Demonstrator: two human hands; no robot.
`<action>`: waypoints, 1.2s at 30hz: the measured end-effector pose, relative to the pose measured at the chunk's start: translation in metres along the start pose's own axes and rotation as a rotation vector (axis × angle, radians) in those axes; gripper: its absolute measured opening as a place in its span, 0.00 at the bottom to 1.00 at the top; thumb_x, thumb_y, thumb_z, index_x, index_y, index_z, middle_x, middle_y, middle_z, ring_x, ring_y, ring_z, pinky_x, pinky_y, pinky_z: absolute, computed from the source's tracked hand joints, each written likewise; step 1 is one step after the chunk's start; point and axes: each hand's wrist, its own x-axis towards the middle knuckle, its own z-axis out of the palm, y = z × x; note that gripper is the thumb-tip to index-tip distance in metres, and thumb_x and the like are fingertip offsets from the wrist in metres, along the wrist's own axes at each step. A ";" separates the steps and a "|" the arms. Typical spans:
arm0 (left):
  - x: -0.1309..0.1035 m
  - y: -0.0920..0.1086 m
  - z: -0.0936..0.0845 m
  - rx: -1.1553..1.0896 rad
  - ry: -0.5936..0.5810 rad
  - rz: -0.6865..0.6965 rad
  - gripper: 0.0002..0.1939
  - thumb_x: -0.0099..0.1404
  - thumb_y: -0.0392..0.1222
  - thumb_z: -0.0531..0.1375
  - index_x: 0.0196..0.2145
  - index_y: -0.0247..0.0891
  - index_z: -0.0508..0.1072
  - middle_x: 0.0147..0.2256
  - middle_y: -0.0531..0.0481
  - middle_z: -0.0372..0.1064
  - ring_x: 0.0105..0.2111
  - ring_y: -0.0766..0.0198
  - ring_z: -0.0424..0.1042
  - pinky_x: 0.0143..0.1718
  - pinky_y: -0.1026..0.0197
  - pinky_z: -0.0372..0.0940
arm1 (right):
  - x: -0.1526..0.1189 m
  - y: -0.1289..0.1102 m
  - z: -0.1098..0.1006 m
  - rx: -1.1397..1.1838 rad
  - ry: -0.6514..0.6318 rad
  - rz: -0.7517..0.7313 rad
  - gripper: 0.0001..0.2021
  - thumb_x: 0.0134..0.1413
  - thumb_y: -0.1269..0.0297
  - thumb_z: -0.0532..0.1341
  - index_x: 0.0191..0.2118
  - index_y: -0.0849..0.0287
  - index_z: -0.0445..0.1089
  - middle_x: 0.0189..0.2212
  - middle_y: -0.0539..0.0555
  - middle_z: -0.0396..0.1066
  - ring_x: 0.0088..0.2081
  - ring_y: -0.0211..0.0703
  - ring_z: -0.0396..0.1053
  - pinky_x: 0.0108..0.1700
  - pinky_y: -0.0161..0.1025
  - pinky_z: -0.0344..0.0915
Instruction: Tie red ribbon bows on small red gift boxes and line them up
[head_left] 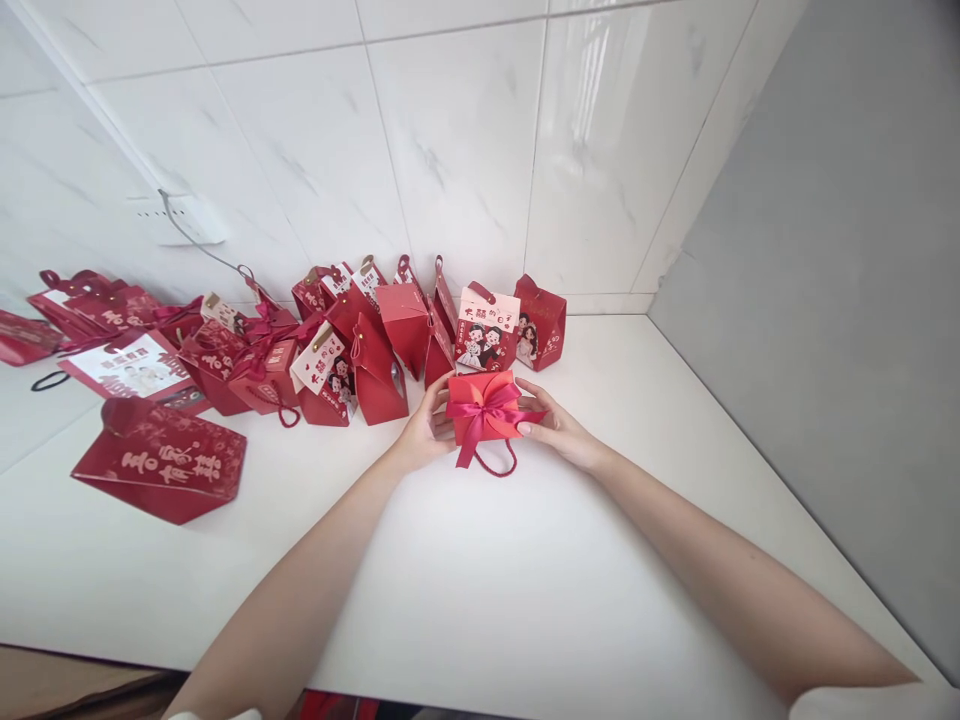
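Between both hands I hold a small red gift box (463, 390) with a crimson ribbon bow on top and a cord handle loop hanging at its near side. My left hand (429, 430) is closed on the box's left side. On the right side, my right hand (559, 428) grips it, thumb near the ribbon's end. Just behind the box stands a gift box with a cartoon couple (489, 335) and a pale top. A dark red gift box (541, 325) with another printed couple stands to its right, against the wall.
Several red gift boxes (382, 370) crowd the left and back of the white table (540, 580). One larger red box (169, 460) lies at the front left. Behind are a tiled wall (465, 150) and a socket with a cable (180, 220); a grey panel (825, 300) rises on the right.
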 end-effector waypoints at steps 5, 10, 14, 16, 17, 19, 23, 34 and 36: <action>0.000 0.001 0.002 0.005 0.026 -0.008 0.53 0.45 0.33 0.73 0.63 0.59 0.54 0.63 0.46 0.56 0.53 0.53 0.72 0.53 0.50 0.69 | -0.003 -0.006 0.000 -0.025 -0.052 -0.008 0.48 0.49 0.52 0.71 0.70 0.48 0.45 0.66 0.63 0.57 0.66 0.55 0.57 0.66 0.60 0.56; 0.000 0.001 0.002 0.001 0.031 -0.010 0.52 0.45 0.35 0.73 0.62 0.59 0.55 0.61 0.47 0.58 0.51 0.54 0.73 0.52 0.50 0.70 | -0.002 -0.003 -0.003 -0.049 -0.068 -0.044 0.49 0.47 0.53 0.72 0.70 0.47 0.46 0.66 0.62 0.56 0.67 0.56 0.56 0.66 0.61 0.55; -0.001 -0.002 0.001 -0.001 0.019 -0.001 0.52 0.44 0.38 0.75 0.62 0.58 0.55 0.60 0.46 0.60 0.48 0.54 0.75 0.49 0.52 0.71 | -0.002 0.002 -0.001 -0.043 -0.125 -0.083 0.59 0.41 0.59 0.76 0.71 0.41 0.37 0.66 0.61 0.56 0.62 0.56 0.63 0.58 0.57 0.67; -0.001 -0.003 0.000 -0.005 -0.009 -0.011 0.53 0.44 0.39 0.75 0.63 0.58 0.54 0.60 0.46 0.61 0.47 0.54 0.76 0.48 0.52 0.72 | -0.003 0.002 0.001 -0.021 -0.143 -0.058 0.60 0.44 0.59 0.75 0.72 0.40 0.31 0.59 0.59 0.66 0.55 0.54 0.70 0.53 0.55 0.71; -0.001 -0.004 -0.001 -0.013 -0.026 -0.022 0.53 0.44 0.39 0.75 0.63 0.57 0.54 0.59 0.45 0.62 0.45 0.55 0.76 0.47 0.53 0.72 | -0.003 0.002 0.002 -0.014 -0.144 -0.053 0.59 0.46 0.59 0.74 0.72 0.41 0.30 0.55 0.59 0.69 0.52 0.53 0.72 0.53 0.55 0.72; 0.000 -0.006 -0.003 -0.033 -0.048 -0.048 0.53 0.44 0.41 0.75 0.63 0.52 0.54 0.54 0.44 0.67 0.42 0.55 0.77 0.44 0.53 0.72 | -0.002 0.001 0.002 -0.020 -0.136 -0.064 0.56 0.46 0.57 0.73 0.72 0.45 0.36 0.56 0.59 0.69 0.53 0.54 0.72 0.55 0.55 0.70; 0.003 -0.005 -0.003 -0.042 -0.018 -0.064 0.46 0.48 0.56 0.73 0.59 0.39 0.60 0.41 0.43 0.74 0.36 0.55 0.77 0.39 0.53 0.72 | 0.000 -0.001 0.000 -0.057 -0.111 -0.071 0.45 0.46 0.51 0.72 0.67 0.50 0.53 0.64 0.61 0.61 0.59 0.58 0.66 0.59 0.56 0.66; 0.002 0.006 0.005 0.074 -0.020 -0.148 0.45 0.52 0.74 0.61 0.54 0.36 0.63 0.21 0.53 0.70 0.19 0.60 0.72 0.20 0.60 0.66 | -0.003 -0.003 0.004 -0.062 -0.086 -0.033 0.34 0.57 0.48 0.64 0.65 0.52 0.55 0.63 0.61 0.62 0.60 0.57 0.64 0.58 0.56 0.66; 0.002 0.006 0.006 0.079 -0.021 -0.148 0.44 0.52 0.74 0.61 0.53 0.36 0.62 0.21 0.53 0.70 0.18 0.61 0.71 0.20 0.61 0.66 | -0.003 -0.004 0.004 -0.068 -0.093 -0.030 0.35 0.58 0.47 0.64 0.66 0.52 0.54 0.63 0.61 0.62 0.61 0.57 0.63 0.59 0.56 0.65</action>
